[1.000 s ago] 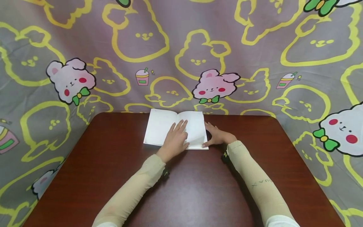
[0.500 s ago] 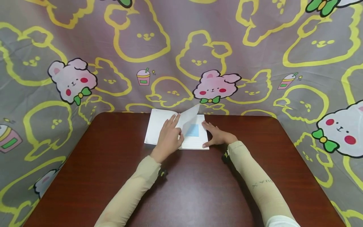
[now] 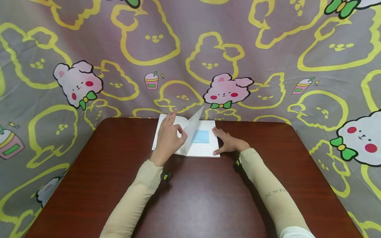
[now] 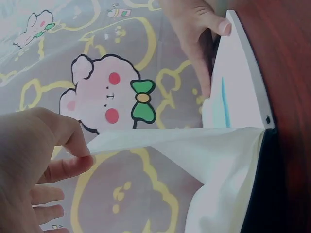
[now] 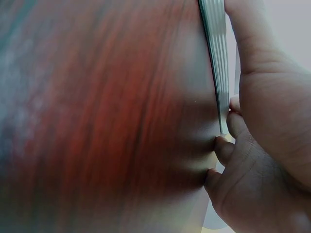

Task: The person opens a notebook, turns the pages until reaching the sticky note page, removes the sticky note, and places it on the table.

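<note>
An open notebook [image 3: 202, 150] with white pages lies near the far edge of the table. My left hand [image 3: 169, 138] pinches a raised page [image 3: 194, 120] between thumb and index finger, its other fingers extended. In the left wrist view that page [image 4: 214, 150] stretches from the spine to the fingertips. On the right-hand page lies a light blue square of paper [image 3: 201, 136]. My right hand [image 3: 229, 141] rests at the notebook's right edge, thumb at the lower corner and fingers spread along the side. The right wrist view has the page block [image 5: 217, 58] beside that thumb.
The dark red-brown table [image 3: 196, 198] extends around the notebook. Directly behind its far edge hangs a grey curtain [image 3: 178, 49] with yellow outlines and rabbit faces. Both forearms wear beige sleeves, with a small black device [image 3: 165, 176] at the left wrist.
My left hand has gone from lying on the right-hand page to lifting it and swinging it leftward, which uncovers the blue square. The right hand stays at the notebook's edge.
</note>
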The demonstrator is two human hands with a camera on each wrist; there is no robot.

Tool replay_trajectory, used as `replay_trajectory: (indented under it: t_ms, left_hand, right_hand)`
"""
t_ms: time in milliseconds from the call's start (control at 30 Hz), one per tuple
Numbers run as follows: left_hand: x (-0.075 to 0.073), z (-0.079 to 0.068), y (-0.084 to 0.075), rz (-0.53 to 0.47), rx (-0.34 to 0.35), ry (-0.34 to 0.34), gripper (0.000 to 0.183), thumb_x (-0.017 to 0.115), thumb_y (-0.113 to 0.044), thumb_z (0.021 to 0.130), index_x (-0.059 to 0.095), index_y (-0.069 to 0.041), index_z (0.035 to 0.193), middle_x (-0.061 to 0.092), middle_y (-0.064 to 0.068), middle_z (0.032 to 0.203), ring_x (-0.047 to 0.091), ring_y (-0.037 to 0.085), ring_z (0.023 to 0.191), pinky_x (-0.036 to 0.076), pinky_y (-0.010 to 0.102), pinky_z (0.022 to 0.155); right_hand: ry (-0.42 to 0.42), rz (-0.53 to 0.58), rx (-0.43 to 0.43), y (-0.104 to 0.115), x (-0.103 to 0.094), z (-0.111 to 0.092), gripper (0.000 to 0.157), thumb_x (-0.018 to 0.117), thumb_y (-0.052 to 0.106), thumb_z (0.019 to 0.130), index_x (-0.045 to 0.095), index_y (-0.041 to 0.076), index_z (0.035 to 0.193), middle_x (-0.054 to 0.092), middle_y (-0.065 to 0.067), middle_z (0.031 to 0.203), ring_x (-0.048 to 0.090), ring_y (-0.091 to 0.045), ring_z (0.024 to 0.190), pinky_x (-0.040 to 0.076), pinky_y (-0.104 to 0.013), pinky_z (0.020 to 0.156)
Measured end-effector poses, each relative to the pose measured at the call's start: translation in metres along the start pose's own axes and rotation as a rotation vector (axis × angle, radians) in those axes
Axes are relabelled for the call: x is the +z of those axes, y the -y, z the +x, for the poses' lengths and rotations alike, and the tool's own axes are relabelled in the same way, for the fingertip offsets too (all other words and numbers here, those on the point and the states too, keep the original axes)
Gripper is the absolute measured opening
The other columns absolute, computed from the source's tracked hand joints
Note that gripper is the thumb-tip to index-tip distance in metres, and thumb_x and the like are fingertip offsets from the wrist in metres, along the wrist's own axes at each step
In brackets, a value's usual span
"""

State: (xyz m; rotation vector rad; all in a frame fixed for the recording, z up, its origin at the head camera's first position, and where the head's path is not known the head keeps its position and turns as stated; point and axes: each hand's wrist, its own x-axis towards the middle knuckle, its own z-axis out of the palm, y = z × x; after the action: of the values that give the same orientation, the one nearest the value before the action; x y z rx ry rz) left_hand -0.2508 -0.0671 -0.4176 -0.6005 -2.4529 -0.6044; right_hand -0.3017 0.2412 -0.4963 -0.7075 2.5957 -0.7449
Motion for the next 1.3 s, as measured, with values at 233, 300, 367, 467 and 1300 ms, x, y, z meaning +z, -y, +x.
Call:
replay_trajectory:
  t_ms: [233,300,367,467,1300]
  left_hand:
    - [-0.009,-0.004,0.004,-0.019,-0.005,-0.029,0.017,0.069,-0.012,0.076,0.072,-0.003,0.062,0.047,0.021,0.154,0.039,0.040,0.146,0.033,0.053,0.120]
    - [-0.012,-0.006,0.005,-0.025,-0.012,-0.029,0.017,0.069,-0.012,0.077,0.072,-0.003,0.063,0.047,0.022,0.154,0.039,0.041,0.146,0.032,0.054,0.120]
    - [-0.015,-0.007,0.008,-0.030,-0.024,-0.023,0.018,0.069,-0.012,0.078,0.073,-0.002,0.064,0.046,0.022,0.154,0.038,0.041,0.146,0.031,0.054,0.121]
    - [-0.019,-0.011,0.013,-0.026,-0.038,-0.023,0.018,0.069,-0.012,0.078,0.074,-0.002,0.063,0.047,0.022,0.154,0.037,0.041,0.147,0.030,0.055,0.121]
    - [-0.013,-0.057,0.070,0.250,-0.287,0.287,0.031,0.061,-0.011,0.078,0.057,-0.003,0.048,0.048,0.031,0.149,0.026,0.047,0.150,0.021,0.064,0.121]
  right_hand:
    - [0.000,0.005,0.005,0.002,0.000,-0.001,0.123,0.086,0.043,0.080,0.005,0.002,0.163,0.001,-0.018,0.171,-0.004,-0.041,0.157,0.000,-0.066,0.122]
    - [0.001,0.002,0.010,0.003,0.000,-0.001,0.123,0.086,0.044,0.080,0.005,0.002,0.163,0.001,-0.018,0.171,-0.004,-0.041,0.157,0.000,-0.066,0.122]
    - [0.000,0.003,0.012,0.003,0.000,-0.001,0.123,0.086,0.044,0.080,0.004,0.002,0.163,0.000,-0.018,0.171,-0.004,-0.040,0.157,0.000,-0.066,0.122]
    - [0.000,0.001,0.009,0.003,0.000,-0.001,0.123,0.085,0.044,0.080,0.004,0.002,0.163,0.000,-0.018,0.171,-0.004,-0.041,0.157,0.000,-0.066,0.122]
    - [0.003,-0.013,0.002,-0.002,0.001,0.003,0.124,0.085,0.046,0.080,0.004,0.004,0.163,-0.001,-0.016,0.171,-0.006,-0.041,0.157,-0.001,-0.066,0.122]
